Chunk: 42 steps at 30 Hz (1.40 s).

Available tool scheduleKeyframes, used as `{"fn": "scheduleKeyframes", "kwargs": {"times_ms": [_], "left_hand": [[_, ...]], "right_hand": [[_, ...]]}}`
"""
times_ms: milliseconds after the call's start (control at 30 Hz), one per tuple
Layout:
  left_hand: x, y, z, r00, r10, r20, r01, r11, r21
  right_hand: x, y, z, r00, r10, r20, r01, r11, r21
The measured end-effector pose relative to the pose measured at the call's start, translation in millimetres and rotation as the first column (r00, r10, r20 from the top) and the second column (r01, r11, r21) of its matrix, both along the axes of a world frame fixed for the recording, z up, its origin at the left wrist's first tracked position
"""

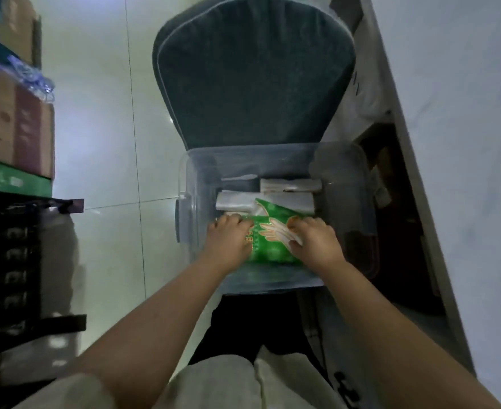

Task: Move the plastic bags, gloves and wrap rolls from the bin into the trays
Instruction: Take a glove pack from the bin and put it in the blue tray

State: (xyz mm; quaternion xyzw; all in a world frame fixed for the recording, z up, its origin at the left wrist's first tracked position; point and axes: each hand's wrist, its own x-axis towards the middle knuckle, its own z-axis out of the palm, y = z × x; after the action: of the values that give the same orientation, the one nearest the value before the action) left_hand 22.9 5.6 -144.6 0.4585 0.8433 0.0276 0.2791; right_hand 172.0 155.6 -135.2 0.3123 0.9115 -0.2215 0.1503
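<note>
Head view, dim light. Your two bare hands are inside the clear plastic storage bin (275, 160), which sits on the seat of a chair with a dark grey-green cushioned backrest (255, 69). Your left hand (228, 236) lies on the left part of a green printed plastic packet showing a pale hand graphic (268, 239), fingers curled down over its edge; your right hand (317, 240) lies on the right part, fingers bent and pressed onto the packet face. Whether the fingers close under the packet cannot be told; both hands are in contact with it. The packet sits in the near half of the bin, tilted, its far corner overlapping a stack of white folded plastic bags (237, 200). Further back in the bin lies a second white folded bundle (290, 185), beside a flatter pale piece to its left; detail there is too blurred to tell more. Outside the bin: pale glossy floor tiles (101, 128) on the left, stacked brown cardboard boxes (16, 122) at the far left edge, and a light grey wall panel (455, 143) on the right. Your light-coloured trouser legs show at the bottom.
</note>
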Motion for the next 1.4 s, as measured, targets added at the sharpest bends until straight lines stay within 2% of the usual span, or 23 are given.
{"fn": "scheduleKeyframes", "kwargs": {"times_ms": [133,233,367,467,667,833,1033,1200,1400], "left_hand": [[1,28,-54,0.998,0.005,0.059,-0.002,0.998,-0.062],[2,54,-95,0.997,-0.008,0.078,0.016,0.995,-0.097],[7,75,-133,0.992,0.005,0.128,0.007,0.996,-0.087],[14,72,-141,0.994,0.021,0.109,-0.014,0.998,-0.069],[21,50,-136,0.999,-0.030,-0.011,0.030,0.998,0.051],[21,42,-129,0.998,-0.054,0.032,0.052,0.995,0.082],[22,41,-103,0.994,-0.102,0.047,0.098,0.991,0.087],[24,39,-49,0.983,-0.162,-0.089,0.172,0.978,0.120],[10,41,41,0.963,-0.182,-0.197,0.240,0.915,0.325]], "right_hand": [[-19,30,-59,0.998,0.004,0.064,0.002,0.995,-0.101],[-34,48,-98,0.991,0.009,0.134,0.001,0.997,-0.077],[-40,64,-129,0.995,-0.027,0.094,0.035,0.996,-0.087],[-41,72,-141,0.996,-0.041,0.084,0.052,0.990,-0.133],[-46,82,-150,0.983,-0.027,0.180,0.066,0.975,-0.211],[-57,79,-148,0.951,0.020,0.308,0.058,0.969,-0.240],[-55,60,-120,0.987,0.065,0.149,-0.029,0.972,-0.233],[-51,48,-59,0.989,0.148,-0.010,-0.148,0.979,-0.138],[-35,40,47,0.972,0.015,-0.233,-0.005,0.999,0.043]]}}
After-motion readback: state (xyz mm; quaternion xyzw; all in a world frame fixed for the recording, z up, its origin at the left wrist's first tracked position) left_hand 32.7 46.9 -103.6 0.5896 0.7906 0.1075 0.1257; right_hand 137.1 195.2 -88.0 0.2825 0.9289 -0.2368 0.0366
